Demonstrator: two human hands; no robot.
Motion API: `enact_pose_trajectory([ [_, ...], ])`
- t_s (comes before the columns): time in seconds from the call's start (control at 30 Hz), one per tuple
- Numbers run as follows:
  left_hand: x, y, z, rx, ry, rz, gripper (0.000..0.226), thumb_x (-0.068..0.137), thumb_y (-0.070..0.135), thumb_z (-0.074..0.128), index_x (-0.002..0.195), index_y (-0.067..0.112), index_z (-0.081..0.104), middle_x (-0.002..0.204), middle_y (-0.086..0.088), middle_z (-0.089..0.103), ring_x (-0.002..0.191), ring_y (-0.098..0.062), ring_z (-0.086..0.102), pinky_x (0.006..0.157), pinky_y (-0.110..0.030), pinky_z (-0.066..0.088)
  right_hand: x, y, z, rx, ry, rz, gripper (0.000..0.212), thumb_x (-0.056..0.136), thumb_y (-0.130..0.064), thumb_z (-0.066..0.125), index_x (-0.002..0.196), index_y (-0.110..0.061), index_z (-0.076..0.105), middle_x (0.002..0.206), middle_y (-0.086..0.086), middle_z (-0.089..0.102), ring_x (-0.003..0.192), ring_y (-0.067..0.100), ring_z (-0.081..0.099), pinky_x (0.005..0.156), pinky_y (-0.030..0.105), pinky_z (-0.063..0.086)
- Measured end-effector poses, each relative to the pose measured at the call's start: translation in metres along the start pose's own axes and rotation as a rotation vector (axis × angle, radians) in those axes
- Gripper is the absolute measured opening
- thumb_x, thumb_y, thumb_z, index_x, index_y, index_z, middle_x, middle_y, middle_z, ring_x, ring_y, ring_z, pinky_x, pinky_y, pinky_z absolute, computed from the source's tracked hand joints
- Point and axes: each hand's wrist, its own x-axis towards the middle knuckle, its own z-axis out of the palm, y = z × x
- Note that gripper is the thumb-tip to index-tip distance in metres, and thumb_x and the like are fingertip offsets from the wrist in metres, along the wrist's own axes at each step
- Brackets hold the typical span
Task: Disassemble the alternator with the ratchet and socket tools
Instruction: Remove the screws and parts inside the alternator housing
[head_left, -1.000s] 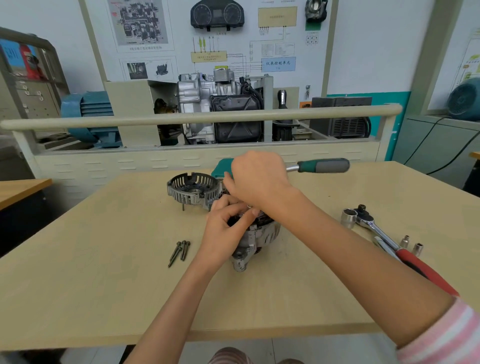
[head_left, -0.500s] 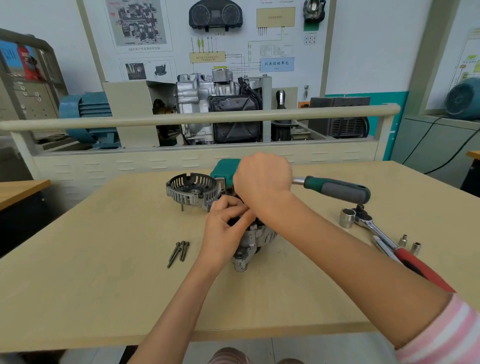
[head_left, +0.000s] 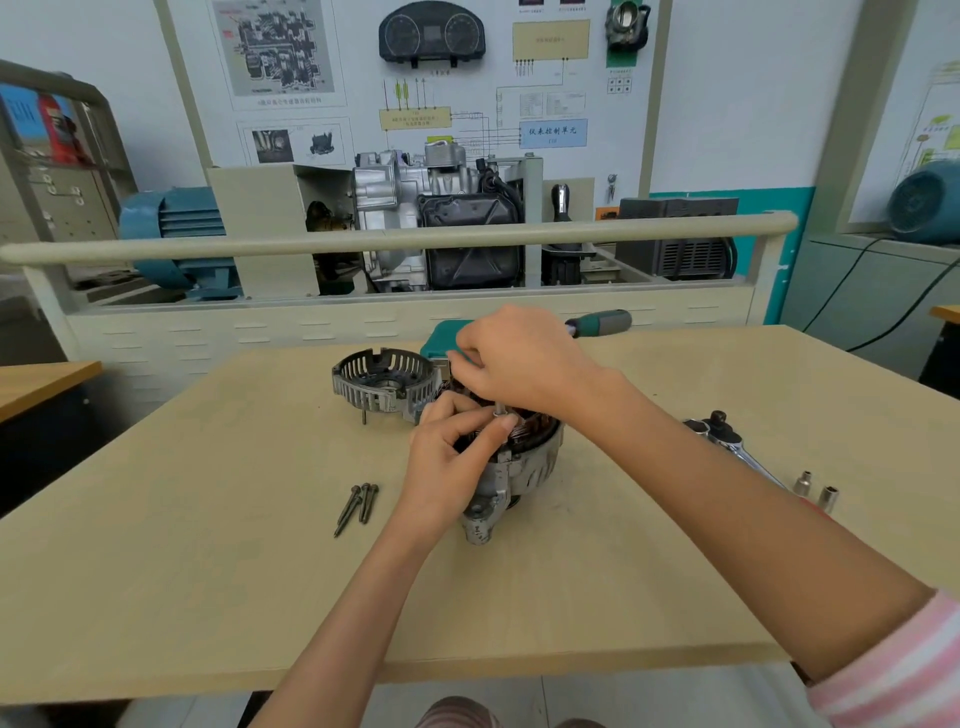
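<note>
Alternator (head_left: 519, 462): table (head_left: 208, 545) centre, open top with copper windings; its upper half hidden by both hands, its base partly under the left wrist.

Ratchet (head_left: 597, 323): green-grey handle juts toward 2 o'clock from behind the right hand; head and socket hidden by that hand. A thin metal stem shows below the knuckles, just above the windings; what it seats on cannot be made out.

Right hand (head_left: 519, 358): comes in from 4 o'clock, back of hand up, fingers curled downward over the tool head. Grip itself hidden, though the hand is plainly closed round the tool.

Left hand (head_left: 457, 447): comes in from 6 o'clock, wrist bent, fingers curled against the alternator rim, thumb laid across toward the stem. It holds the alternator; fingertips partly hidden under the right hand.

Cover (head_left: 384, 382): slotted grey end cover at 10 o'clock of the alternator, just beside it; one pin hangs below its near edge.

Green box (head_left: 441, 338): behind the cover at 12 o'clock, mostly hidden by the right hand.

Bolts (head_left: 358, 504): three long dark ones, lying together at 8 o'clock of the alternator.

Second ratchet (head_left: 727, 441): at 3 o'clock, shaft running under the right forearm, handle hidden.

Sockets (head_left: 815, 491): two small ones upright at 4 o'clock, near the forearm.

Sleeve (head_left: 904, 670): pink-striped, cut off at the frame's lower right corner.
</note>
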Motion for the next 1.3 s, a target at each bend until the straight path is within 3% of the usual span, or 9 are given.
enact_pose_trajectory([
  [0.17,-0.001,0.001,0.005,-0.043,0.048,-0.015,0.028,0.082,0.006,0.067,0.072,0.032,0.069,0.076,0.005,0.049,0.088,-0.020,0.048,0.079,-0.024,0.038,0.000,-0.020,0.006,-0.225,-0.006,0.313,0.032,0.090,-0.008,0.049,0.061,-0.014,0.037,0.055,-0.001,0.031,0.044,0.015,0.029,0.041,0.024,0.018],
  [0.3,-0.001,0.003,0.003,-0.032,0.024,-0.016,0.022,0.085,0.015,0.065,0.074,0.033,0.068,0.079,0.003,0.050,0.092,-0.019,0.048,0.083,-0.020,0.037,0.003,-0.010,0.004,-0.148,0.024,0.167,0.016,0.092,-0.021,0.047,0.076,-0.019,0.049,0.058,-0.003,0.031,0.054,0.017,0.038,0.043,0.024,0.019],
  [0.47,-0.002,0.004,-0.001,-0.011,-0.022,0.012,0.012,0.087,0.025,0.061,0.087,0.032,0.070,0.088,-0.007,0.056,0.099,-0.016,0.048,0.090,-0.023,0.036,0.001,0.004,0.000,0.078,0.012,-0.116,0.043,0.090,-0.031,0.047,0.053,-0.021,0.029,0.048,-0.007,0.035,0.046,0.005,0.029,0.044,0.025,0.019],
  [0.6,-0.002,0.002,-0.001,-0.041,0.003,0.028,0.010,0.083,0.028,0.062,0.079,0.033,0.070,0.075,0.004,0.047,0.084,-0.010,0.046,0.081,-0.021,0.036,0.002,0.002,-0.001,0.056,-0.013,-0.044,0.040,0.090,-0.030,0.046,0.054,-0.019,0.033,0.051,-0.007,0.036,0.047,0.008,0.032,0.044,0.026,0.021],
  [0.77,-0.001,-0.001,0.004,-0.056,0.049,0.004,0.018,0.083,0.010,0.068,0.079,0.028,0.071,0.075,0.003,0.048,0.083,-0.015,0.047,0.080,-0.021,0.037,0.003,-0.015,0.008,-0.203,-0.003,0.323,0.036,0.091,-0.015,0.049,0.059,-0.015,0.033,0.055,-0.002,0.032,0.045,0.014,0.029,0.042,0.024,0.017],
  [0.83,-0.001,-0.001,0.004,-0.060,0.051,0.001,0.022,0.083,0.010,0.067,0.076,0.030,0.070,0.075,0.003,0.048,0.083,-0.013,0.047,0.079,-0.019,0.037,0.004,-0.016,0.007,-0.209,-0.003,0.312,0.033,0.091,-0.015,0.049,0.061,-0.016,0.036,0.055,-0.002,0.030,0.047,0.014,0.031,0.042,0.024,0.018],
  [0.97,-0.002,-0.001,0.000,-0.089,0.020,-0.010,0.027,0.087,0.011,0.063,0.077,0.036,0.069,0.082,0.004,0.052,0.092,-0.012,0.049,0.083,-0.014,0.038,0.004,-0.012,0.004,-0.162,0.059,0.073,0.025,0.093,-0.031,0.043,0.071,-0.019,0.043,0.054,-0.003,0.028,0.053,0.018,0.036,0.043,0.025,0.016],
  [1.13,-0.002,0.000,-0.001,-0.106,0.007,-0.011,0.020,0.085,0.019,0.065,0.080,0.037,0.070,0.090,0.012,0.055,0.102,-0.013,0.052,0.089,-0.018,0.039,0.002,-0.005,-0.002,-0.033,0.027,-0.068,0.042,0.090,-0.037,0.043,0.054,-0.020,0.029,0.052,-0.007,0.031,0.052,0.016,0.034,0.044,0.026,0.016],
  [1.3,-0.001,-0.003,0.003,-0.089,0.069,0.011,0.020,0.081,0.015,0.069,0.079,0.034,0.071,0.074,0.006,0.048,0.080,-0.011,0.048,0.078,-0.019,0.038,0.001,-0.009,0.004,-0.126,0.025,0.179,0.031,0.092,-0.022,0.045,0.062,-0.015,0.038,0.055,-0.003,0.029,0.054,0.018,0.037,0.044,0.024,0.017],
])
